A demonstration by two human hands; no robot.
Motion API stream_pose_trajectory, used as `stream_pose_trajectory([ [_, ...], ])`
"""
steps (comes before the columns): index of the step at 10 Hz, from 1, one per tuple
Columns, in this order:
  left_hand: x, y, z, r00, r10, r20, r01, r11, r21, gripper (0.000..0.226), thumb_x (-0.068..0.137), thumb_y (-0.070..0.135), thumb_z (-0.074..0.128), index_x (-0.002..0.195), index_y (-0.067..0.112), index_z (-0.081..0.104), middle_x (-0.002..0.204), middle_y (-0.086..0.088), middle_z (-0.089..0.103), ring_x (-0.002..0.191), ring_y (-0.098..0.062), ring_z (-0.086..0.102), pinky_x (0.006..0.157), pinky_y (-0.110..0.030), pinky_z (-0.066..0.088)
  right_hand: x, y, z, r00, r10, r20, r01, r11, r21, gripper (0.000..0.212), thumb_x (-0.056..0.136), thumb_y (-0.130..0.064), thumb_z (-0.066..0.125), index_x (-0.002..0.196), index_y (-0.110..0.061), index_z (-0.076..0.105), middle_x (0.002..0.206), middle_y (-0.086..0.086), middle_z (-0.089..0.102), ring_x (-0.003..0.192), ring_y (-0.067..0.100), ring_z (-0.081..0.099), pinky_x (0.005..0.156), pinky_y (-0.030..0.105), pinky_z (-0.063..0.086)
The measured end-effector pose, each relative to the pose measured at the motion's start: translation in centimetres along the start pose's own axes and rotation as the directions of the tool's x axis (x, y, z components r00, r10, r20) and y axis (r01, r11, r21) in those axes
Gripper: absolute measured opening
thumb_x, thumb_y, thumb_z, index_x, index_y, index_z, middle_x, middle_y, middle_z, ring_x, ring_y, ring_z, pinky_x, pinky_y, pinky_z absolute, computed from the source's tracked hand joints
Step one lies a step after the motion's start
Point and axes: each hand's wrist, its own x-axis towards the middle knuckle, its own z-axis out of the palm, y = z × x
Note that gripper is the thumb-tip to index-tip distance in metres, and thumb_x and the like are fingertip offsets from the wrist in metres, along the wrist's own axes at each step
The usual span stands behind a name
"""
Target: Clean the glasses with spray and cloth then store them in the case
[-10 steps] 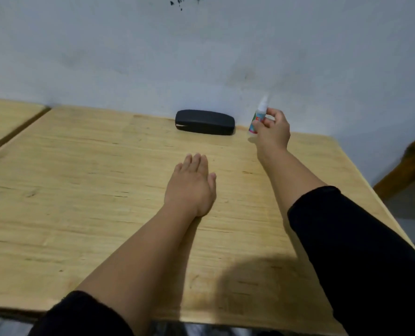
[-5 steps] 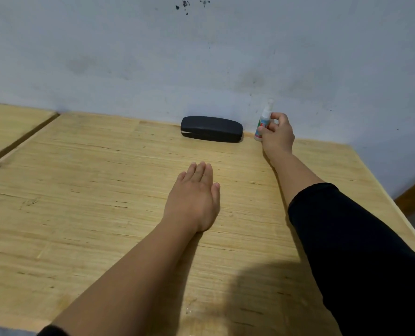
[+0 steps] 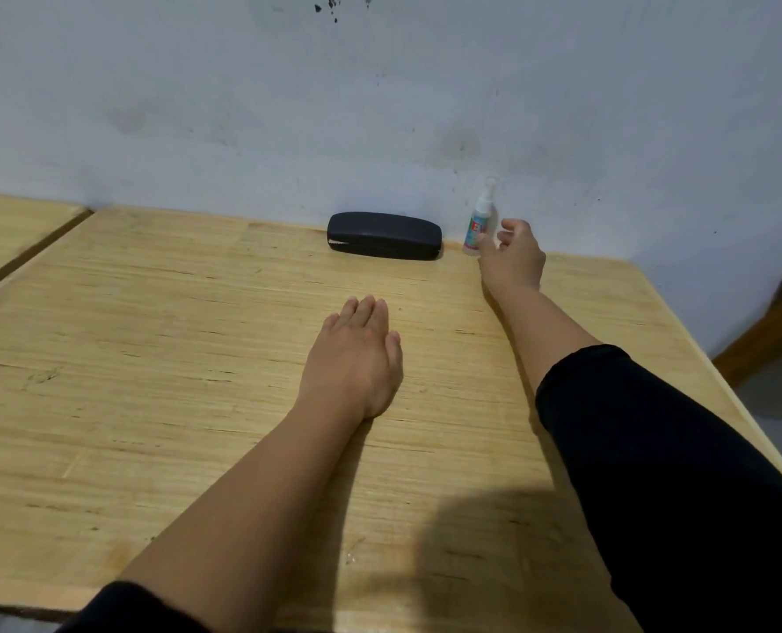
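A black glasses case (image 3: 383,235) lies closed at the far edge of the wooden table (image 3: 151,358), against the wall. Just right of it a small clear spray bottle (image 3: 479,221) with a white nozzle stands upright on the table. My right hand (image 3: 512,260) is right beside the bottle with its fingers spread; the thumb tip is at the bottle's base and no finger wraps it. My left hand (image 3: 357,358) lies flat, palm down, in the middle of the table and holds nothing. No glasses and no cloth are in view.
A pale wall (image 3: 380,107) rises directly behind the table. A second wooden table (image 3: 10,230) stands to the left across a narrow gap. A brown wooden piece of furniture (image 3: 772,326) is past the right edge.
My right hand carried the spray bottle down onto the table next to the case and has opened off it. My left hand has stayed flat in place.
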Motion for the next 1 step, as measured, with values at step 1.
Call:
stream_pose_trajectory([
  [1,-0.28,0.11,-0.53,0.997,-0.032,-0.067,0.028,0.997,-0.069,0.049,0.097,0.034,0.026,0.141,0.012,0.029,0.150,-0.007,0.030,0.139,-0.020,0.021,0.113,-0.034,0.016,-2.12,-0.30,-0.79,0.999,-0.012,0.052,0.019,0.990,-0.137,0.040,0.090,-0.023,0.059,0.129,-0.016,0.049,0.130,0.006,0.054,0.110,0.022,0.056,0.089,0.031,0.049],
])
